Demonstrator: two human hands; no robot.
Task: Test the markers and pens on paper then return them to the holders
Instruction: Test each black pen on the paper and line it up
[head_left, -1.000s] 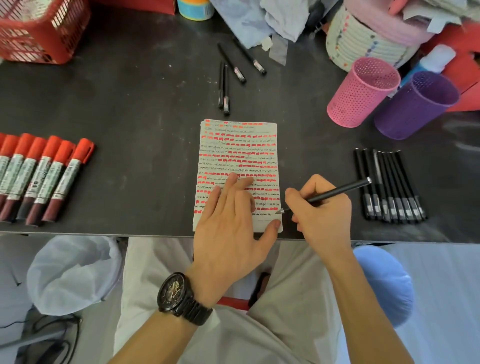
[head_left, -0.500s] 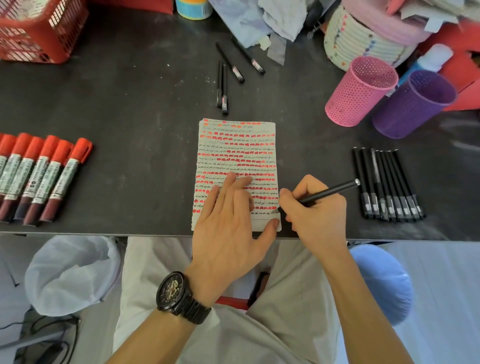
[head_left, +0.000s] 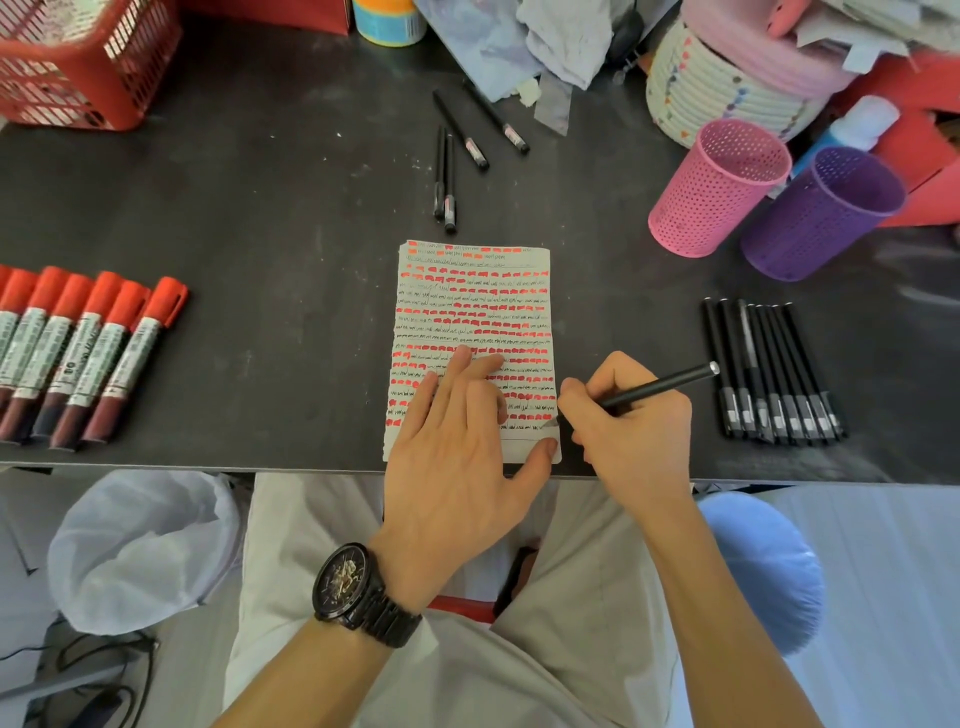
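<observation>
A sheet of paper (head_left: 470, 306) covered in red marks and black scribbles lies at the front middle of the dark table. My left hand (head_left: 457, 447) presses flat on its lower part. My right hand (head_left: 631, 426) grips a black pen (head_left: 665, 385), its tip at the paper's lower right edge. Several red markers (head_left: 78, 353) lie in a row at the left. Several black pens (head_left: 774, 371) lie in a row at the right. Further black pens (head_left: 457, 156) rest behind the paper. A pink holder (head_left: 719, 189) and a purple holder (head_left: 821, 215) stand at the back right.
A red basket (head_left: 88, 67) stands at the back left. A striped white container (head_left: 727, 83), crumpled cloth (head_left: 545, 36) and a blue bottle (head_left: 852, 130) crowd the back right. The table's front edge (head_left: 208, 465) runs just below the paper.
My right hand with the pen has shifted slightly left along the paper's bottom right corner. The left hand stays pressed on the sheet.
</observation>
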